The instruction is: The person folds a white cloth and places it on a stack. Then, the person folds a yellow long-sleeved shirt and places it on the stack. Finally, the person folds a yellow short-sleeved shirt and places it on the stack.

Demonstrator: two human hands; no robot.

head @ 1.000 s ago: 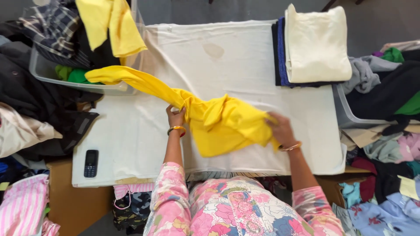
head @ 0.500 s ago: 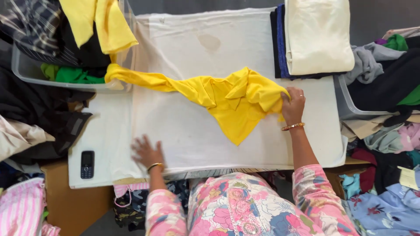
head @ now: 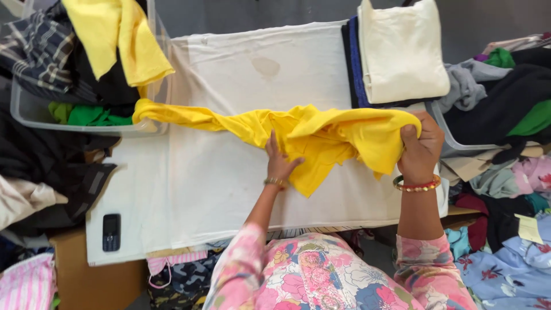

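- The left hand (head: 279, 162), which half a second before had lain flat near the worktop's (head: 218, 189) front edge, had come up and pressed open-palmed on the yellow garment (head: 338, 135), gripping nothing.
- The right hand (head: 420, 150) kept its closed grip on the bunched right end, now raised slightly.
- The garment lay stretched across the worktop, its twisted left end trailing onto the clear bin (head: 86, 123); it looked ready for smoothing flat.

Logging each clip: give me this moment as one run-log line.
left hand: flat on yellow garment | right hand: grip bunching its right end | surface: white cloth-covered table | nearby: folded stack, phone
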